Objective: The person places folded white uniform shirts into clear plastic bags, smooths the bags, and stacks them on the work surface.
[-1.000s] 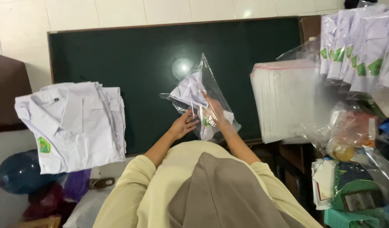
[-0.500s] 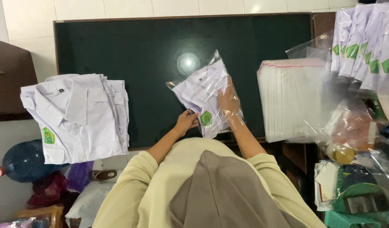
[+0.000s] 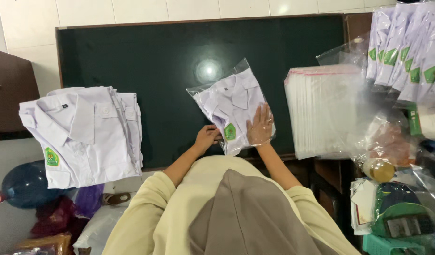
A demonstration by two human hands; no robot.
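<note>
Head view shows the dark green desk [image 3: 146, 56]: shirt pile [image 3: 85, 132] at its left edge, empty bags [image 3: 323, 111] at right. Near the front edge lies a bagged shirt [image 3: 231, 106]; right hand [image 3: 260, 125] presses flat, fingers spread, left hand [image 3: 206, 138] pinches its lower edge.

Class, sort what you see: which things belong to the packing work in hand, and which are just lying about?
In hand: bagged white shirt, left hand, right hand, folded shirts pile, empty clear bags stack.

Lying about: blue water jug, green basket.
</note>
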